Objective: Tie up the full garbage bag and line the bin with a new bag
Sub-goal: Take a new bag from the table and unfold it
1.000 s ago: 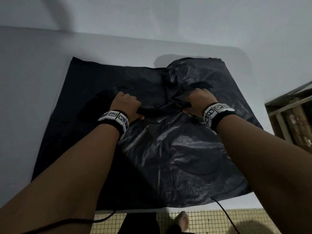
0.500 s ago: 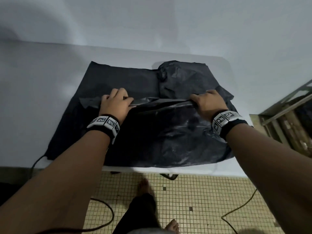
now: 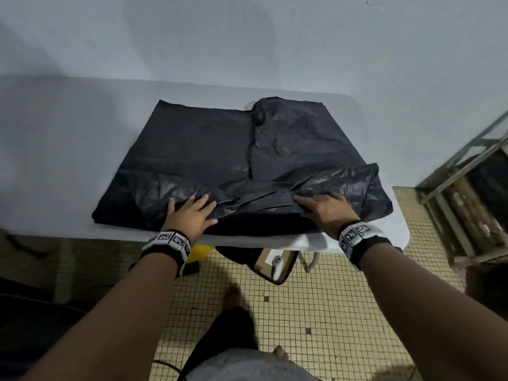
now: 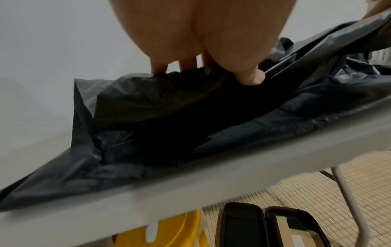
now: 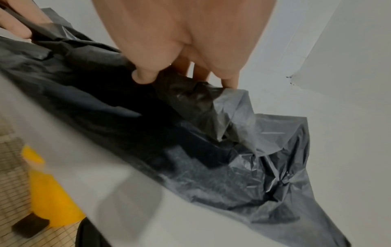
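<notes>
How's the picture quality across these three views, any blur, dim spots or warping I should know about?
Head view: dim and wide-angle, the table edge bowing, the black garbage bag losing detail in shadow. Left wrist view: the table edge smears with motion blur; left hand reasonably sharp. Right wrist view: foreground heavily blurred, right hand soft, bag folds clearer.

The bag [image 3: 220, 149] lies on the table [image 3: 68, 160] (near edge); a case [image 3: 275, 266] sits underneath.
</notes>
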{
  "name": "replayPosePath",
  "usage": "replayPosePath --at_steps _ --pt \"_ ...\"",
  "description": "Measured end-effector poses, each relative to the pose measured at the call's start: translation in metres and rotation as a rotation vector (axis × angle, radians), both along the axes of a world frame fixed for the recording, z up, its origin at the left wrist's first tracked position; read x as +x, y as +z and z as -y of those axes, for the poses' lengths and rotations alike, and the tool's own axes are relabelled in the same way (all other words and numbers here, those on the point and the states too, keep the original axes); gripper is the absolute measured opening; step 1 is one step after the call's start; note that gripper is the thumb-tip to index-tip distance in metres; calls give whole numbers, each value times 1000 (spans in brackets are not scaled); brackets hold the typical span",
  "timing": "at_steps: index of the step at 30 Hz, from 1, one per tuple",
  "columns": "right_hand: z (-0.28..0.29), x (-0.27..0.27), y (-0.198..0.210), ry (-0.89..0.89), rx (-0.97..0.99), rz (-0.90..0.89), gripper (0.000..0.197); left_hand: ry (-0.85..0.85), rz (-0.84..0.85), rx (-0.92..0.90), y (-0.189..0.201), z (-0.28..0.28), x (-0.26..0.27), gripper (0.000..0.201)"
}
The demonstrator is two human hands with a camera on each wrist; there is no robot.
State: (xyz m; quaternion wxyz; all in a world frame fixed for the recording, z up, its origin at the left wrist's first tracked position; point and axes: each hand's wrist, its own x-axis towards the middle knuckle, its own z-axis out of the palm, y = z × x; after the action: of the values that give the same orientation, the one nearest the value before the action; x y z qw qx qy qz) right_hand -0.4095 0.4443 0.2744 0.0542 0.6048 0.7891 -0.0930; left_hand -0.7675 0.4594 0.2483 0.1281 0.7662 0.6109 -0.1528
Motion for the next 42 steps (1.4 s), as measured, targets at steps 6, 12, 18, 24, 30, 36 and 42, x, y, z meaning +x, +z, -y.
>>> replayPosePath --at_steps 6,12,18,24,30,36,42 --pt "15 -10 -36 -119 -202 63 53 61 66 -164 -31 20 0 55" --pt "26 -26 -58 -218 -407 61 77 144 76 -312 -53 23 4 60" --pt "8 -30 -33 -301 -281 -78 53 180 97 19 -37 15 11 55" --pt "-18 -53 -22 -393 -134 -92 59 390 66 -42 -30 -8 34 97" --pt "-19 -63 -53 -537 -481 -101 92 490 63 -255 -48 -21 48 116" --pt "-31 -63 -65 -540 -508 -56 94 428 -19 -387 -50 -32 39 116" --pt "-105 -50 -39 -214 -609 96 93 149 -54 -435 -14 -106 30 95"
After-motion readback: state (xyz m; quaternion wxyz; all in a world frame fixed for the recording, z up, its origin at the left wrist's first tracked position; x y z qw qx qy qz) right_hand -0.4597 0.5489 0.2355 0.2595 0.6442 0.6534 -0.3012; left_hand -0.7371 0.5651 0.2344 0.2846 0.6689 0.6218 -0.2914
